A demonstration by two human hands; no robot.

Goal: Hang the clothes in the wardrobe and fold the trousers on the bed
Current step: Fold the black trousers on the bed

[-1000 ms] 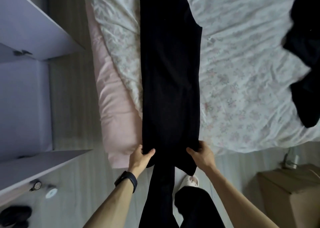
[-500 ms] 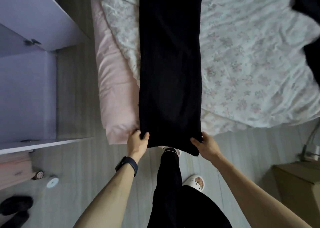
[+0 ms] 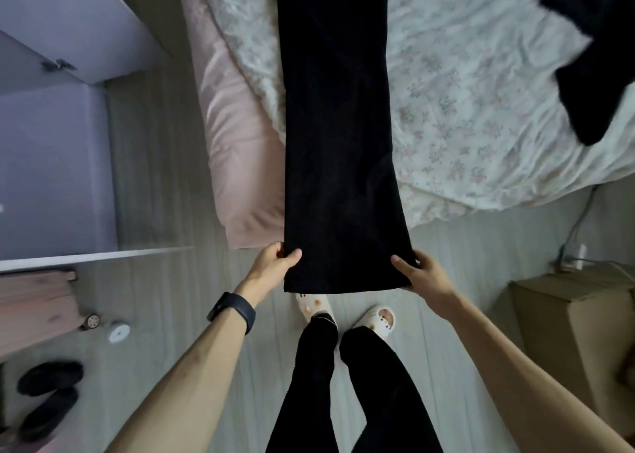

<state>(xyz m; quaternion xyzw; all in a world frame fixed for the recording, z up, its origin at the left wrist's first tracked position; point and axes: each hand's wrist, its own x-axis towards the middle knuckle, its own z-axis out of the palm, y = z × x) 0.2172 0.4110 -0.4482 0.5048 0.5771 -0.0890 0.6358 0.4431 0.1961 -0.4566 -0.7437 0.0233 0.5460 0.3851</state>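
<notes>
The left hand (image 3: 273, 265) and right hand (image 3: 424, 274) each pinch a hem corner of the long black fabric trousers (image 3: 336, 126), which stretch away from the fingers across the floral-quilted bed (image 3: 481, 109). Folding seems underway; next, the hem likely needs carrying forward over the far end.

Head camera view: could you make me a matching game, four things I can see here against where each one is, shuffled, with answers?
Things:
1 black trousers
2 cardboard box
3 black shoes
4 wristband

Places:
A on the left wrist
B on the floor, lower left
C stretched along the bed
D on the floor, far right

Pairs: 1-C, 2-D, 3-B, 4-A
</notes>
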